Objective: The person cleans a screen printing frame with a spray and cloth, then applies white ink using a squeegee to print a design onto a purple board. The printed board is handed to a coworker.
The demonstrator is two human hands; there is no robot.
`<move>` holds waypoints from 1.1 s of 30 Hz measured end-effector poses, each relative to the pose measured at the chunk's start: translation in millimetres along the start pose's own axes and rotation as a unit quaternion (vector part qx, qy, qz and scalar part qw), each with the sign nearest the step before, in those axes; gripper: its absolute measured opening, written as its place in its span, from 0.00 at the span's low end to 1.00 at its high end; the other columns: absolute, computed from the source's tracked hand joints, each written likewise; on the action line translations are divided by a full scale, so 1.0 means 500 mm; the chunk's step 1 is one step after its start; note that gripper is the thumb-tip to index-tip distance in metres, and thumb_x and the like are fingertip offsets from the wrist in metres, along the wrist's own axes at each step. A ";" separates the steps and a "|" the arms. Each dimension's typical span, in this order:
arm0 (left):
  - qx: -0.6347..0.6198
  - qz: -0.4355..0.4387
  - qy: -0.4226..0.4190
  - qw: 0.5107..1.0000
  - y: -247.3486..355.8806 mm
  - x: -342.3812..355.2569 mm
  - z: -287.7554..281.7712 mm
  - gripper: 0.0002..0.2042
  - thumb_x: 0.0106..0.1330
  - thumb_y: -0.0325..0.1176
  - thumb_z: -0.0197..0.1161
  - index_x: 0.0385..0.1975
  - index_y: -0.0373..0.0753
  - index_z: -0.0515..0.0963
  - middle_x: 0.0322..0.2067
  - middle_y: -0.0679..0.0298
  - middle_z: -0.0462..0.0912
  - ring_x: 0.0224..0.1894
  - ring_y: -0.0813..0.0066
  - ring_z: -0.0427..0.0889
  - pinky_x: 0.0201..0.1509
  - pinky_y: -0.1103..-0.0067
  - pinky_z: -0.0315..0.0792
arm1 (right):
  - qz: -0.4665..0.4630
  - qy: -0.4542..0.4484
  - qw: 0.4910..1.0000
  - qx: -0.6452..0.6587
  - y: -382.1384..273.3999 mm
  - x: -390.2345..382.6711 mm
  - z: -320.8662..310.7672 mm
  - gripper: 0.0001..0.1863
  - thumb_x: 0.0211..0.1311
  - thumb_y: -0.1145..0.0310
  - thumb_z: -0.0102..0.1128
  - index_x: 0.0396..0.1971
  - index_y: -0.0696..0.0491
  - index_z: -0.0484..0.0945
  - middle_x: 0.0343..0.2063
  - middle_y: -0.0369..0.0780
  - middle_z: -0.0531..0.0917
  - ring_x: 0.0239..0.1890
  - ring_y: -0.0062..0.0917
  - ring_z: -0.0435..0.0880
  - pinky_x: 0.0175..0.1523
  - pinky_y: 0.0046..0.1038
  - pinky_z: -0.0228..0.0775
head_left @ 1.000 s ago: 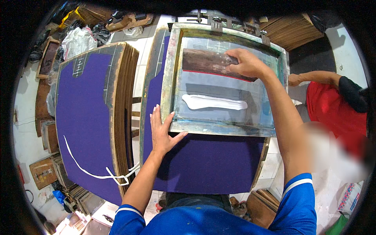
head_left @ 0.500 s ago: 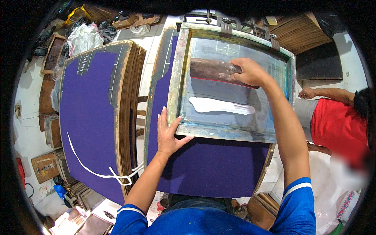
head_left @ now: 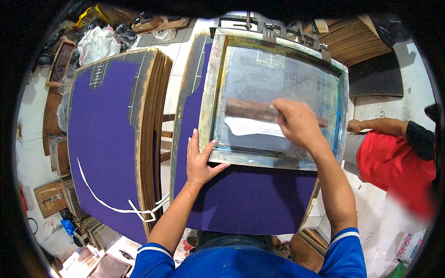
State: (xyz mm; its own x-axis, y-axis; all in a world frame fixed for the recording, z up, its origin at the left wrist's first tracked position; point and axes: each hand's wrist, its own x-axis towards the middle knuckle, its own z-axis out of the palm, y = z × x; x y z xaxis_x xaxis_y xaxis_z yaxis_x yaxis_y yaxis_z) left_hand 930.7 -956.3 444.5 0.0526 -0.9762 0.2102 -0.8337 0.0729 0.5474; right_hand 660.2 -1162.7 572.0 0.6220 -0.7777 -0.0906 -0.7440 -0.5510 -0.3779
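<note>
A printing screen in a worn, paint-stained frame lies over purple fabric on a board. My right hand is closed around a brown squeegee, which rests across the mesh and is slightly smeared by motion. Directly on its near side lies a band of white ink, partly hidden by that hand. My left hand lies at the frame's near left corner, fingers spread along the left side and thumb under the near edge.
Left of the screen stands a stack of boards topped with purple fabric and a white cord. Metal clamps hold the frame's far side. Another person in a red shirt is at the right. More boards are stacked at the back right.
My right hand has drawn the squeegee toward me, from the far part of the mesh down to the white ink. My left hand has stayed on the frame corner.
</note>
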 end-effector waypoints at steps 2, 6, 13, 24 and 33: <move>-0.002 0.000 0.004 1.000 -0.001 0.000 0.002 0.43 0.42 0.57 0.84 0.60 0.43 0.79 0.75 0.30 0.53 0.76 0.32 0.58 0.78 0.47 0.56 | -0.019 0.027 0.999 0.020 -0.022 -0.048 0.005 0.13 0.57 0.75 0.63 0.44 0.51 0.79 0.34 0.45 0.85 0.41 0.47 0.84 0.45 0.51 0.71; 0.001 0.005 0.007 1.000 -0.003 0.000 0.004 0.43 0.42 0.57 0.85 0.60 0.43 0.79 0.75 0.29 0.53 0.76 0.31 0.59 0.77 0.48 0.58 | -0.010 0.058 0.998 0.006 -0.057 -0.102 0.035 0.14 0.56 0.77 0.64 0.44 0.51 0.79 0.35 0.42 0.83 0.43 0.41 0.83 0.46 0.44 0.69; -0.005 0.006 0.010 1.000 0.000 0.001 0.001 0.43 0.41 0.55 0.86 0.60 0.43 0.79 0.75 0.30 0.53 0.76 0.32 0.60 0.77 0.52 0.60 | 0.002 0.076 0.997 -0.010 -0.077 -0.099 0.060 0.17 0.54 0.80 0.63 0.45 0.52 0.79 0.37 0.41 0.83 0.43 0.40 0.82 0.47 0.41 0.68; 0.002 -0.005 0.006 1.000 0.004 0.000 0.002 0.44 0.39 0.53 0.87 0.61 0.45 0.79 0.75 0.31 0.53 0.76 0.33 0.60 0.76 0.55 0.62 | 0.006 0.094 0.996 -0.009 -0.064 -0.096 0.086 0.12 0.55 0.79 0.59 0.40 0.53 0.79 0.35 0.41 0.83 0.41 0.39 0.82 0.47 0.41 0.68; 0.002 0.001 0.012 1.000 0.004 0.002 0.002 0.43 0.42 0.58 0.84 0.59 0.44 0.80 0.74 0.29 0.55 0.73 0.30 0.63 0.74 0.52 0.64 | 0.036 0.125 0.991 -0.026 -0.073 -0.110 0.125 0.13 0.55 0.77 0.61 0.42 0.54 0.79 0.39 0.41 0.84 0.45 0.37 0.83 0.51 0.41 0.71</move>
State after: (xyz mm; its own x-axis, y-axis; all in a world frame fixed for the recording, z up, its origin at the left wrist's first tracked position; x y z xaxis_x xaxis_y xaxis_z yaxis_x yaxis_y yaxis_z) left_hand 928.4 -957.5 444.9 0.0645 -0.9711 0.2298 -0.8359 0.0732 0.5439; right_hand 668.4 -1080.9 533.1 0.4920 -0.8625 0.1182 -0.7994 -0.5014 -0.3309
